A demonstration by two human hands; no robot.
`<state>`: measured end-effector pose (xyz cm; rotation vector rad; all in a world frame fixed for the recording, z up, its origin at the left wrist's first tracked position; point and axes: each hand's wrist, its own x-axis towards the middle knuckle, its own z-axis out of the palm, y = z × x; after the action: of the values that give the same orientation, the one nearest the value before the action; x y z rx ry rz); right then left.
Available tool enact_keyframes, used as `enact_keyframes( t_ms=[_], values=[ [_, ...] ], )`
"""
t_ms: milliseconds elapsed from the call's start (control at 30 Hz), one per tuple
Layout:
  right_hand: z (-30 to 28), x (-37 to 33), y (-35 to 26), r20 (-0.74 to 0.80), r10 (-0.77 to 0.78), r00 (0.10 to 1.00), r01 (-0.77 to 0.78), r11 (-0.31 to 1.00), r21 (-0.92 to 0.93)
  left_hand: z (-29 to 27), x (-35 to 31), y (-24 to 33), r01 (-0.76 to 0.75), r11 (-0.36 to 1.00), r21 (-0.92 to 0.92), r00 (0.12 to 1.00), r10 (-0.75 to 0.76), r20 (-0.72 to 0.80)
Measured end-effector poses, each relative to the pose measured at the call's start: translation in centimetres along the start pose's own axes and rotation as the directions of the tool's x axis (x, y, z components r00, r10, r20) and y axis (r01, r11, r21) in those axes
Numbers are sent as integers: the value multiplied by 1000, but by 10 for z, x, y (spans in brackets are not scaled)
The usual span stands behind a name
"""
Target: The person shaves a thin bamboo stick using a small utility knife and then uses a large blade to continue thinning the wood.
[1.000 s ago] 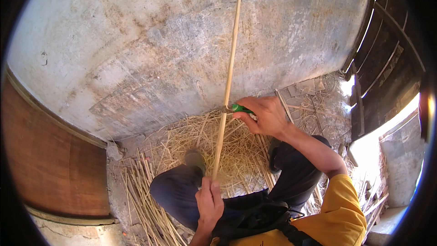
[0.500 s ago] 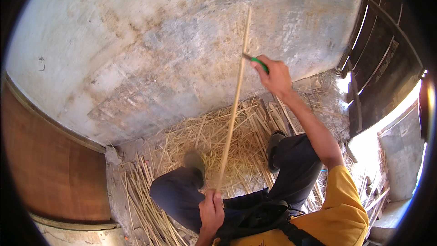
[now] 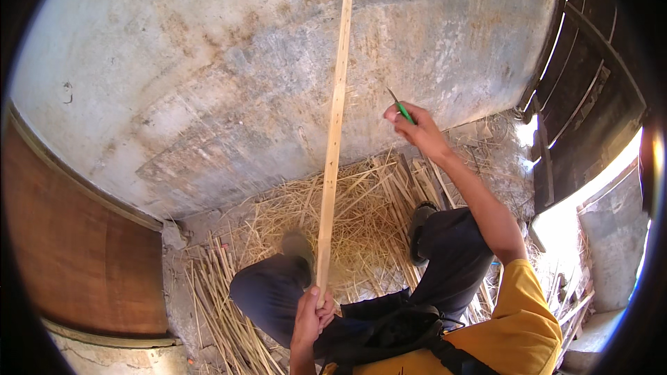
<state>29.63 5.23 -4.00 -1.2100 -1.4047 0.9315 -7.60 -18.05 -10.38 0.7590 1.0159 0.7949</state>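
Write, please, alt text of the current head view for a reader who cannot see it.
A person's left hand holds the near end of a long pale strip, while the right hand holds a green-handled knife apart from it. Straw-like shavings lie below a stained wall.

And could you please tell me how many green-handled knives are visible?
1: the slim green-handled knife is in the right grip, right of the long, flat, pale wooden strip. Others could be hidden under the loose straw-coloured shavings.

Matt wooden strip (image 3: 335, 135), perhaps plastic green handle (image 3: 404, 112), rough wall (image 3: 208, 76)
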Motion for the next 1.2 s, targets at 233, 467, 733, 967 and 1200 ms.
enact_keyframes(
  t_ms=[233, 467, 733, 967, 1200],
  values=[
    [37, -26, -32, 175, 43, 984, -92, 955, 282, 8, 17, -13, 89, 992, -89, 989, -77, 128],
    [41, -32, -29, 94, 94, 991, -120, 938, 324, 16, 30, -2, -36, 989, 144, 972, 1, 235],
    [45, -41, -40, -2, 51, 999, -49, 958, 284, 38, 43, 31, -159, 949, 271, 959, 84, 272],
    [51, -64, -53, 2, -219, 976, 208, 924, -322, 47, 40, 38, -120, 987, 105, 987, 107, 120],
    [85, -99, -39, 334, -543, 770, 637, 634, -438, 58, 37, 56, -133, 989, 62, 991, 134, -2]
  ],
)
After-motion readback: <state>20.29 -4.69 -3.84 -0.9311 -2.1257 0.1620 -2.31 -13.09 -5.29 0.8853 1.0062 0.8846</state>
